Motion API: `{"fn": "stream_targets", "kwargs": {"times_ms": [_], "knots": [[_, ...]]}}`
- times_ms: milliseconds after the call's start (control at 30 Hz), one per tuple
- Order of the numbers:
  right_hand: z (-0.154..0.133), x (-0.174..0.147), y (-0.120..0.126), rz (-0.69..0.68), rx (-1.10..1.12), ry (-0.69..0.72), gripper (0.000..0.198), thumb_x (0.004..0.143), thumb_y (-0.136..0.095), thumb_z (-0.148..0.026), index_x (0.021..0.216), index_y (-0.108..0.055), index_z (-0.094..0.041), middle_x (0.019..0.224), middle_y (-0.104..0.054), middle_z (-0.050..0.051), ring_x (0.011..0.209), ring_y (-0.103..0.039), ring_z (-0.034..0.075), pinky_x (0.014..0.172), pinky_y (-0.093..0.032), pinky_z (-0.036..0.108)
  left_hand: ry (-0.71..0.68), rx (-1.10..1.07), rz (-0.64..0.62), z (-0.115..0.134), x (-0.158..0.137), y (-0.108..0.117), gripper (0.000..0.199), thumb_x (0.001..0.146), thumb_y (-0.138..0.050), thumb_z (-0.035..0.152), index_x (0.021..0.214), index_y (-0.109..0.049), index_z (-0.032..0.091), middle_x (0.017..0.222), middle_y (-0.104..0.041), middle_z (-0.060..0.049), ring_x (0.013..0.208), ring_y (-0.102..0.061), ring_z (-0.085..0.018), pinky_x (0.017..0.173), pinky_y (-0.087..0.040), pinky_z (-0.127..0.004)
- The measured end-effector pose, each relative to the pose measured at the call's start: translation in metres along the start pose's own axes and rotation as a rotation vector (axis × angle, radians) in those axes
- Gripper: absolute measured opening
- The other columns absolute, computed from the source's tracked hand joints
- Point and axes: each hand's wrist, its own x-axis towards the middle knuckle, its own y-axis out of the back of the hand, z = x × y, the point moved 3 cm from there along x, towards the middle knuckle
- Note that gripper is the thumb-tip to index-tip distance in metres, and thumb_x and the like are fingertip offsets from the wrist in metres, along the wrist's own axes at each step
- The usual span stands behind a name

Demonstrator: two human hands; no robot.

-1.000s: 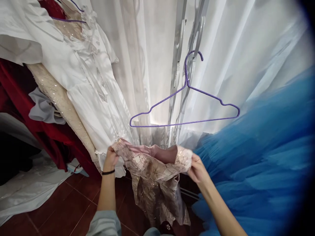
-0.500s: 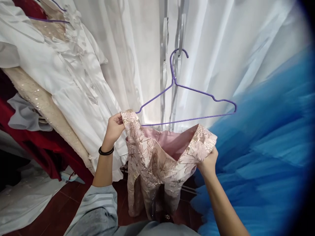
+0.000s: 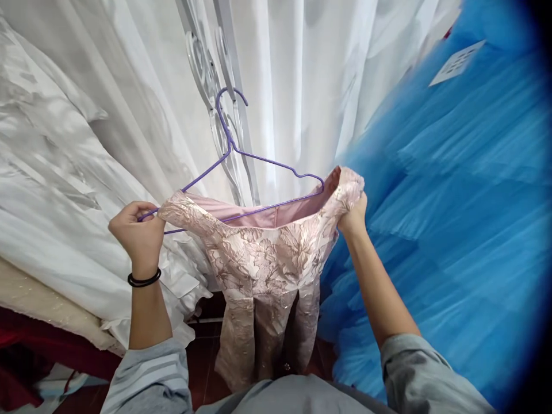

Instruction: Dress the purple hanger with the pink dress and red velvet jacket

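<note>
A pink dress (image 3: 276, 253) with a shiny floral pattern hangs between my hands, its neckline spread wide and pink lining showing. The purple hanger (image 3: 267, 163) runs into the neckline; its left end passes through the left shoulder band and sticks out near my fingers. My left hand (image 3: 140, 230), a black band on its wrist, is closed around that hanger end beside the shoulder band. My right hand (image 3: 354, 217) grips the right shoulder band from the outer side, fingers partly hidden behind the cloth. The hanger's right end lies just inside that band.
White curtains (image 3: 297, 86) and a white metal frame (image 3: 224, 75) stand behind the hanger. White garments (image 3: 56, 155) hang at the left, over a beige sequinned one (image 3: 47, 299). Blue tulle (image 3: 452, 230) fills the right side, with a white tag (image 3: 457, 62) on it.
The hanger's left end has come out past the left shoulder band, and my left hand now holds it. My right hand has raised the right band around the hanger's right end. The view has turned right.
</note>
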Motion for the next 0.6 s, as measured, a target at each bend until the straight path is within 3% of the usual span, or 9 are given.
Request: {"fn": "stream_targets", "kwargs": {"times_ms": [100, 233, 300, 433, 500, 600], "knots": [[-0.014, 0.030, -0.004, 0.013, 0.141, 0.014, 0.056, 0.071, -0.060, -0.064, 0.105, -0.063, -0.019, 0.109, -0.067, 0.012, 0.104, -0.064, 0.025, 0.089, -0.054, 0.037, -0.005, 0.001, 0.003, 0.001, 0.002, -0.001, 0.007, 0.056, -0.065, 0.014, 0.063, -0.064, 0.012, 0.048, -0.044, 0.007, 0.048, -0.038, -0.004, 0.047, -0.026, -0.017], [-0.055, 0.041, -0.023, -0.453, -0.094, 0.146, 0.040, 0.059, -0.074, -0.052, 0.076, -0.064, -0.016, 0.075, -0.065, 0.003, 0.080, -0.060, 0.021, 0.070, -0.048, 0.029, 0.015, -0.024, -0.069, -0.004, -0.002, -0.004, 0.017, 0.058, -0.066, 0.015, 0.074, -0.069, 0.011, 0.052, -0.043, 0.007, 0.050, -0.038, -0.003, 0.048, -0.026, -0.017], [-0.074, 0.038, -0.027, -0.578, -0.336, 0.208, 0.028, 0.061, -0.071, -0.039, 0.060, -0.056, -0.015, 0.057, -0.052, -0.001, 0.067, -0.052, 0.015, 0.061, -0.039, 0.024, 0.039, -0.045, -0.121, -0.011, -0.005, -0.007, 0.021, 0.059, -0.067, 0.014, 0.079, -0.071, 0.010, 0.054, -0.043, 0.007, 0.051, -0.039, -0.003, 0.049, -0.029, -0.017], [-0.102, 0.029, -0.024, -0.512, -0.816, 0.232, 0.025, 0.062, -0.057, -0.013, 0.047, -0.037, -0.018, 0.044, -0.031, -0.003, 0.053, -0.037, 0.009, 0.055, -0.025, 0.026, -0.026, -0.087, -0.329, -0.025, -0.005, -0.011, 0.028, 0.062, -0.065, 0.010, 0.088, -0.073, 0.012, 0.079, -0.063, -0.001, 0.061, -0.049, -0.006, 0.050, -0.032, -0.019], [-0.112, 0.024, -0.019, -0.517, -0.974, 0.187, 0.025, 0.062, -0.054, -0.009, 0.047, -0.037, -0.019, 0.044, -0.033, -0.001, 0.052, -0.036, 0.010, 0.055, -0.024, 0.028, -0.045, -0.176, -0.457, -0.031, -0.002, -0.010, 0.034, 0.064, -0.062, 0.009, 0.096, -0.073, 0.014, 0.095, -0.066, -0.003, 0.073, -0.056, -0.009, 0.053, -0.036, -0.019], [-0.119, 0.022, -0.007, -0.554, -1.109, 0.100, 0.021, 0.064, -0.057, -0.009, 0.050, -0.045, -0.018, 0.047, -0.042, 0.002, 0.052, -0.042, 0.013, 0.054, -0.028, 0.028, 0.071, -0.331, -0.568, -0.037, 0.002, -0.009, 0.032, 0.072, -0.056, 0.015, 0.099, -0.073, 0.014, 0.092, -0.067, -0.004, 0.077, -0.058, -0.012, 0.058, -0.042, -0.022]]}}
